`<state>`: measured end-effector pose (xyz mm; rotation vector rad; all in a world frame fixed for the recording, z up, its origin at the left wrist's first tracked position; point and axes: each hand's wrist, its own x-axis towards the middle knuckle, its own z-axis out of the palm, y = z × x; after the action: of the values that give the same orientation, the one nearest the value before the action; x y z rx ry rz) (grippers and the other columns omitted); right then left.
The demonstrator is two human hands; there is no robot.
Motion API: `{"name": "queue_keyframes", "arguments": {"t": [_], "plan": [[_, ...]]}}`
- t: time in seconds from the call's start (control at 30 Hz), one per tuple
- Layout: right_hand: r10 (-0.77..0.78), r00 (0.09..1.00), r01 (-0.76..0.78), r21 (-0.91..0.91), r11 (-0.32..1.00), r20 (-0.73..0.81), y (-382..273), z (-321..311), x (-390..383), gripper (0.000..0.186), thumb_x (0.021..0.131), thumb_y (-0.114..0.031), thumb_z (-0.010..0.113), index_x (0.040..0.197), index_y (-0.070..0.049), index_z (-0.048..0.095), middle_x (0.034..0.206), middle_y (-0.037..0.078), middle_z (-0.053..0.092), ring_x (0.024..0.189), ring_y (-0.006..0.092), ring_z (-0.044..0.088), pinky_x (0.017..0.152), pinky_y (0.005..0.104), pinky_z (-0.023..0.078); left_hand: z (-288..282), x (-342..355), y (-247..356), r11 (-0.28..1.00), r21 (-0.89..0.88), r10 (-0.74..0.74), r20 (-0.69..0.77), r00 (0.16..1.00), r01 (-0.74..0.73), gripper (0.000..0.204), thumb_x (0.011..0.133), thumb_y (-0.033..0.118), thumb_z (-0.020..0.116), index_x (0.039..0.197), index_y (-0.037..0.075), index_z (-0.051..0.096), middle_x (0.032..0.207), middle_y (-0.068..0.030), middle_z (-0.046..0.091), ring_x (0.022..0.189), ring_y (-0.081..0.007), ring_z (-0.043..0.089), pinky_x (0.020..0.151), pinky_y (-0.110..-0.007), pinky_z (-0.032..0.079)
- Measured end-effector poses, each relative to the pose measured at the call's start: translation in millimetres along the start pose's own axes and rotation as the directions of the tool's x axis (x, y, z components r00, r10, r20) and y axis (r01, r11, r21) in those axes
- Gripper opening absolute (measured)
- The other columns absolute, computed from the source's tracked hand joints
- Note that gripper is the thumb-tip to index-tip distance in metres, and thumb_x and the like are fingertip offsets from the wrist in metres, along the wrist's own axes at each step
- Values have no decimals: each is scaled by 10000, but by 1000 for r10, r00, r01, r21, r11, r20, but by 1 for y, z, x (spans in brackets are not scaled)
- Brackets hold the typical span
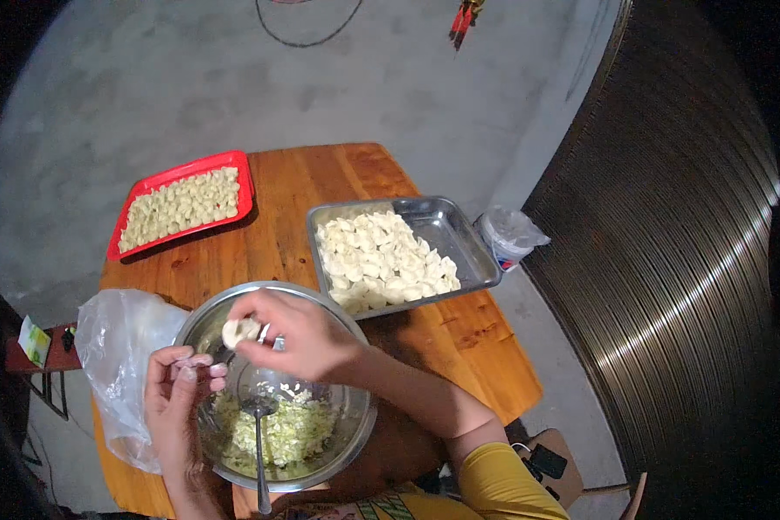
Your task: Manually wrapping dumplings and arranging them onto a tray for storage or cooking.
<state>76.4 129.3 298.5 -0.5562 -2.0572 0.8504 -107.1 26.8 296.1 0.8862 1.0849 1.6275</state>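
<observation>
Dumpling [240, 331], pale and folded, sits pinched at the fingertips of the right hand [299, 334], above the left rim of the steel mixing bowl [360, 429]. Its long axis runs roughly left to right across the view, with the free end pointing toward the person's left; finer detail of the fold cannot be told. The right hand is curled closed around it, thumb below and fingers above. The left hand [175, 394] is just beside it, lower left, palm up and loosely open, fingers half bent, holding nothing that can be made out. Both hands are over the bowl, which contains chopped green-and-white filling [290, 433] and a metal spoon [259, 451] standing in it, handle toward the person. A clear plastic bag [117, 347] lies left of the bowl on the wooden table [277, 217]. A steel tray [459, 238] of finished dumplings sits beyond the bowl to the right; a red tray [243, 169] of dumplings lies at the far left corner.
</observation>
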Motion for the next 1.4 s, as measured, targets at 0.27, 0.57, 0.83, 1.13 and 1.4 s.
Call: {"name": "queue_keyframes", "arguments": {"t": [0.27,0.57,0.83,1.13,1.4], "plan": [[228,842,-475,-469,745,-489,53,-141,-51,354,811,-226,722,1092,-62,581,954,151,686,778,237,677,708,358,542,-33,-10,2,994,-34,106,-23,994,-106,229,962,177,584,1128,35,514,967,-89,631,855,-183,645,742,-282,530],[645,511,-796,-596,106,-568,124,-218,-137,371,745,-284,694,1009,-34,619,984,199,686,937,357,662,815,444,511,-87,-23,-36,978,-65,183,-205,961,-200,245,968,188,569,1162,47,517,985,-82,609,900,-185,628,784,-273,505],[728,458,-777,-627,49,-510,128,-222,-147,403,734,-308,693,1048,-56,671,1068,180,683,1014,324,650,866,410,513,-142,-62,-50,974,85,225,-335,915,-209,193,987,199,538,1131,71,540,966,-60,582,901,-165,584,823,-274,477],[709,490,-772,-631,83,-507,134,-245,-162,369,818,-337,610,1034,-46,679,1062,210,672,996,365,645,869,430,509,-177,-87,-51,983,78,183,-399,899,-165,221,984,199,538,1173,85,535,1010,-52,597,959,-183,587,848,-300,470],[776,525,-727,-658,195,-349,137,-261,-167,257,791,-263,638,926,-50,687,946,173,700,895,343,668,788,419,516,-138,-81,-34,962,142,266,-332,905,-231,252,991,247,512,1173,73,522,1047,-54,596,1023,-197,584,909,-308,440]]}}
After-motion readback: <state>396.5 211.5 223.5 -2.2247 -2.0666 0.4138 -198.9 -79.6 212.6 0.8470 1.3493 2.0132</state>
